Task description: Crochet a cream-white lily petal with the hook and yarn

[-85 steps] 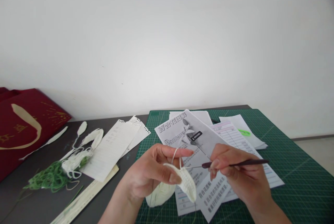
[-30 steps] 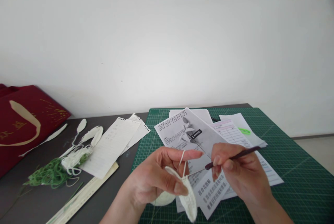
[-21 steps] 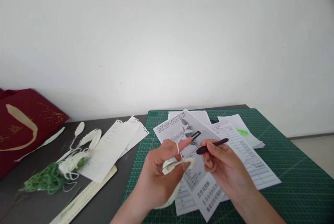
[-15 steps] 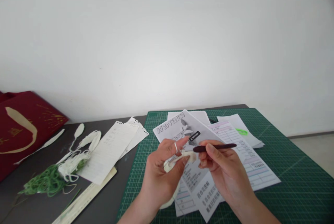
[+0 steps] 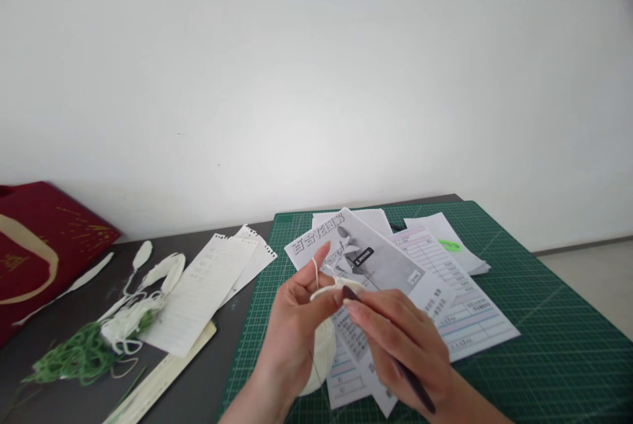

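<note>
Pinched in my left hand point(image 5: 297, 318) is a small white crochet piece point(image 5: 329, 291), with white yarn looped over the raised index finger. My right hand point(image 5: 408, 338) grips a dark-handled crochet hook point(image 5: 413, 384), its handle slanting down toward me. The hook's front end meets the piece at my left thumb; its very tip is hidden. A ball of white yarn point(image 5: 322, 355) sits under my left hand, partly covered by it. Printed pattern sheets point(image 5: 410, 266) lie below both hands.
A green cutting mat point(image 5: 539, 305) bears the papers and a bright green clip-like item point(image 5: 450, 246). To the left are handwritten sheets point(image 5: 198, 285), a ruler-like strip point(image 5: 163, 374), green yarn point(image 5: 74, 351), white crocheted petals point(image 5: 161, 269) and a dark red bag point(image 5: 44, 246).
My right hand has turned, so the hook swings from nearly level to slanting down, and it has come left against my left hand. My left index finger has risen. The view shifts slightly.
</note>
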The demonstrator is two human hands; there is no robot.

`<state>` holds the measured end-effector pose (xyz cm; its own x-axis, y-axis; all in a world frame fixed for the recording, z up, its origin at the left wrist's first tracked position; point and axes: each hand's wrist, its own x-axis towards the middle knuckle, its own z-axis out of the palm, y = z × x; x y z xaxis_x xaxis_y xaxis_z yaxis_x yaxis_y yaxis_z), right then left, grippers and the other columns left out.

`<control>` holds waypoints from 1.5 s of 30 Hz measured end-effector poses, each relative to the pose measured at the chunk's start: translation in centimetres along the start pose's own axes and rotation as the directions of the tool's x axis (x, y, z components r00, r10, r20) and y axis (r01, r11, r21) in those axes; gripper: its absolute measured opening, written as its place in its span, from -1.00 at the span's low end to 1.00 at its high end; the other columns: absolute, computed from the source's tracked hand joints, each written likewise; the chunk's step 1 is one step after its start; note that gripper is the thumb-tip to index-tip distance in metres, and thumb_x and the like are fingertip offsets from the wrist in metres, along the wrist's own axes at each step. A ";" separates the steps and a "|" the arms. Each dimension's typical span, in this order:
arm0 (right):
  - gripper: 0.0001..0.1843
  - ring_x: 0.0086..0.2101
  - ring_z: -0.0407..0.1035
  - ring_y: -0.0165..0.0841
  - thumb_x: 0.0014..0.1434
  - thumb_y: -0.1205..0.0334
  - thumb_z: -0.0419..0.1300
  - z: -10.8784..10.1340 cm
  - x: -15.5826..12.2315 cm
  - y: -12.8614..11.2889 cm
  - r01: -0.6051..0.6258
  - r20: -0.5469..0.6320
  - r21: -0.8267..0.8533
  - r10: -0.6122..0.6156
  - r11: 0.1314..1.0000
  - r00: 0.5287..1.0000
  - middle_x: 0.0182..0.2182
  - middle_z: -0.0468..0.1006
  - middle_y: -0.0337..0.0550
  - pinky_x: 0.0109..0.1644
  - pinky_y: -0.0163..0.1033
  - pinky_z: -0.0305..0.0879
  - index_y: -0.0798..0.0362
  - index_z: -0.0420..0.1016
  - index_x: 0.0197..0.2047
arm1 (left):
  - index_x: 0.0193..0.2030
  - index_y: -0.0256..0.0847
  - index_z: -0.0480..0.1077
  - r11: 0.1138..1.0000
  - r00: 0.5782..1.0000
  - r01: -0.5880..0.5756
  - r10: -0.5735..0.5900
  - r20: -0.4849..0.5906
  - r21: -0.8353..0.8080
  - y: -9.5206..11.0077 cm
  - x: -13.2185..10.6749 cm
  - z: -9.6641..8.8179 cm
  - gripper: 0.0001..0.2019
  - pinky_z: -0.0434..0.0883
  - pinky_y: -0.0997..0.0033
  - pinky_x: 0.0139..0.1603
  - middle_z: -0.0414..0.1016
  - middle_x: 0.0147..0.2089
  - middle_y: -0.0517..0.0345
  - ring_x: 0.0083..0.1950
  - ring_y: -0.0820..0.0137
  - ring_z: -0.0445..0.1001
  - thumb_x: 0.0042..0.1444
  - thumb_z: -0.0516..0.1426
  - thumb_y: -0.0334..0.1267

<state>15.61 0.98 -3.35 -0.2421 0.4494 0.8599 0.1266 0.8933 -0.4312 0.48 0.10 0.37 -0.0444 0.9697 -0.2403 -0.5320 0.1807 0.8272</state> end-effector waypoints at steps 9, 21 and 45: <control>-0.79 -0.56 0.39 -0.44 0.17 0.39 0.23 0.3 0.3 0.7 -0.441 -0.043 0.608 0.582 0.660 0.812 -0.39 0.56 -0.19 -0.54 -0.32 0.35 -0.07 0.61 -0.19 | 0.13 -0.20 0.42 0.976 0.973 0.187 -0.169 0.159 -0.110 0.7 0.5 -1.4 -0.33 0.28 0.46 -0.26 0.41 -0.47 0.28 -0.43 0.51 0.36 -0.21 0.36 -0.49; -0.92 -0.56 0.39 -0.49 0.12 0.26 0.32 -1.0 1.3 1.2 -0.461 0.076 0.785 0.674 0.414 0.735 -0.51 0.52 -0.23 -0.58 -0.45 0.38 0.02 0.64 -0.29 | 0.02 -0.19 0.51 0.977 0.947 0.212 -0.201 0.252 -0.017 1.8 0.1 -1.8 -0.39 0.27 0.47 -0.36 0.42 -0.47 0.25 -0.48 0.50 0.35 -0.30 0.37 -0.47; -0.87 -0.64 0.37 -0.56 0.02 0.22 0.40 -0.3 1.5 1.1 -0.534 0.319 0.844 0.848 -0.052 0.422 -0.65 0.53 -0.25 -0.55 -0.53 0.39 0.13 0.63 -0.39 | -0.03 0.00 0.56 0.917 0.974 -0.166 0.096 0.204 0.362 0.9 -0.5 -1.3 -0.54 0.32 0.41 -0.22 0.44 -0.42 0.25 -0.33 0.41 0.37 -0.14 0.34 -0.38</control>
<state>15.69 2.68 -2.48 -0.3021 0.9490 -0.0899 -0.6891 -0.2825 -0.6673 -1.09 -0.47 0.58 0.0785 0.9956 -0.0508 -0.1747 0.0639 0.9825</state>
